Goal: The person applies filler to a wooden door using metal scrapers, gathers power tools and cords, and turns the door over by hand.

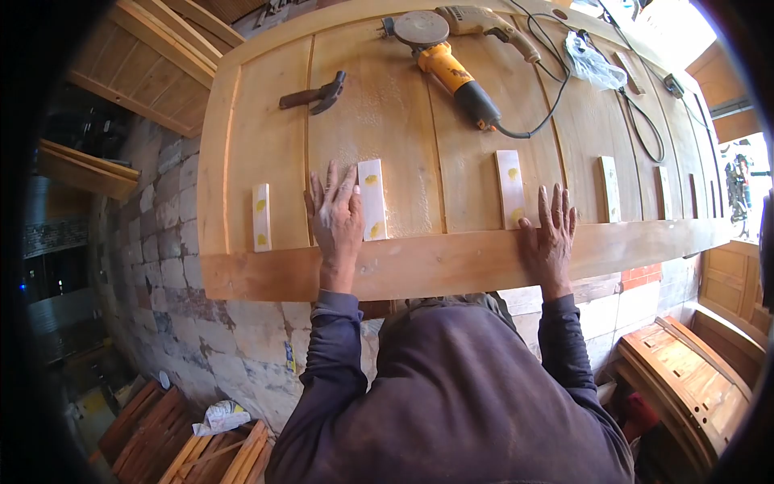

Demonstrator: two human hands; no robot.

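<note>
My left hand point(337, 219) lies with its fingers stretched out on the wooden door panel point(403, 113), its thumb side against a pale wooden strip point(372, 189) with yellow blobs. My right hand point(551, 235) rests on the panel's front rail point(451, 262), fingers extended. Just left of it stands another pale strip point(508, 179) with yellow blobs, its lower end near my right thumb. Neither hand grips anything. A narrower strip point(260, 214) lies further left, and another strip point(609, 189) lies right of my right hand.
A hammer point(317, 94) lies on the panel's left part. Farther back are a yellow angle grinder point(450, 73), a drill point(488, 28), black cords and a clear plastic bag point(592, 63). Wooden panels point(685, 387) are stacked at lower right. Wood pieces point(218, 456) lie at lower left.
</note>
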